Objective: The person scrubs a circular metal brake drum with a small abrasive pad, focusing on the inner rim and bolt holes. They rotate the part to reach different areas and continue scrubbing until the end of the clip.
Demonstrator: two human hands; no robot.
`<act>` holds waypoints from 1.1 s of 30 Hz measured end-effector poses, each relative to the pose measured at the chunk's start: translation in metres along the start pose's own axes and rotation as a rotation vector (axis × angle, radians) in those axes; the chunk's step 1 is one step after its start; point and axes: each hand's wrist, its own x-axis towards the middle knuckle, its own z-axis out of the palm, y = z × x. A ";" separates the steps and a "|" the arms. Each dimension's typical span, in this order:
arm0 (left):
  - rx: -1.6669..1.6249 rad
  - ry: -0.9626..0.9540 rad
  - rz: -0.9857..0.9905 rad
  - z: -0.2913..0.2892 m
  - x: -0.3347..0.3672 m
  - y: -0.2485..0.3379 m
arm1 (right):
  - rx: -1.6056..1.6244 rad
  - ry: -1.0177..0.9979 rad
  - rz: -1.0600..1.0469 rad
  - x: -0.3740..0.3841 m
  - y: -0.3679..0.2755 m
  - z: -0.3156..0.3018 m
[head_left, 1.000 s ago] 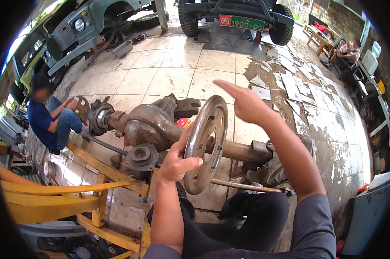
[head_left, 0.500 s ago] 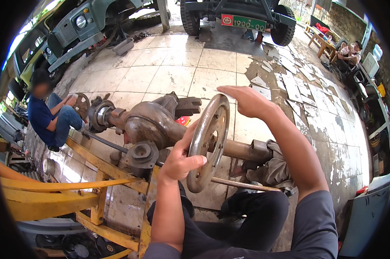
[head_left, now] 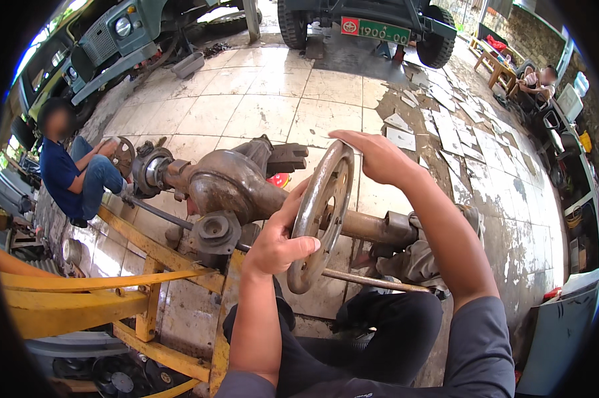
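A worn round metal disc (head_left: 304, 219), with a raised rim and holes in its face, stands nearly edge-on before me. My left hand (head_left: 279, 242) is closed on its left side, thumb over the rim and fingers behind. At the top, my right hand (head_left: 377, 156) presses its fingers against the rim. A thin pale edge, like a small sheet, shows under those fingers; its kind I cannot make out. Just behind the disc lies a greasy axle housing (head_left: 229, 182) with a bulging middle and a tube (head_left: 372, 227) running right.
A yellow metal frame (head_left: 80, 315) fills the lower left, beside a flanged metal part (head_left: 215, 229). A co-worker (head_left: 70, 166) crouches at left, holding another round disc (head_left: 123, 158). Vehicles stand at the back; broken tiles (head_left: 449, 132) lie at right, near a shelf (head_left: 581, 199).
My right hand has shifted slightly left along the rim. The disc sits a little differently, while my left hand keeps its hold. The whole view has moved slightly.
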 end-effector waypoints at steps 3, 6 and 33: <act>0.064 -0.003 0.013 0.001 -0.001 -0.001 | 0.004 0.056 0.001 -0.008 -0.014 0.003; 0.077 -0.012 -0.014 -0.001 0.003 0.005 | 0.144 0.172 -0.006 -0.023 -0.040 -0.004; 0.136 -0.121 -0.062 0.012 0.005 0.009 | -0.137 0.196 -0.118 -0.048 -0.028 -0.007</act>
